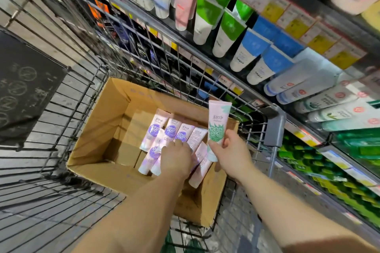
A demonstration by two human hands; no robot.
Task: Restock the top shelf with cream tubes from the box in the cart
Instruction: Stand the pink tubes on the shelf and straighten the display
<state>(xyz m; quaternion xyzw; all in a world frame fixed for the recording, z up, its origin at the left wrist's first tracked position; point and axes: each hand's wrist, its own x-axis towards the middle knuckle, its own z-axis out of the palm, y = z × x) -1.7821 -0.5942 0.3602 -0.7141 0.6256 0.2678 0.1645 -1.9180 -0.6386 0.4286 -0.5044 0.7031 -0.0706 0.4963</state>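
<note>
Down in the box [98, 129], which sits in the cart [67, 33] just left of the shelves [308, 33], your left hand [176, 159] lies knuckles-up on the purple tubes [153, 129]; whether its fingers have closed round one is hidden, so I cannot tell. Your right hand [230, 155] grasps one green tube [217, 127] upright above the box's right edge, thumb across the front. To do this step well, I would pick a single tube by its middle rather than raking several, and keep the green one cap-down so it goes up label outward. Count: one green tube in hand, about seven or eight pink tubes lying in the box, at least five showing purple labels, one showing its printed back; the rest are partly under your hand
</note>
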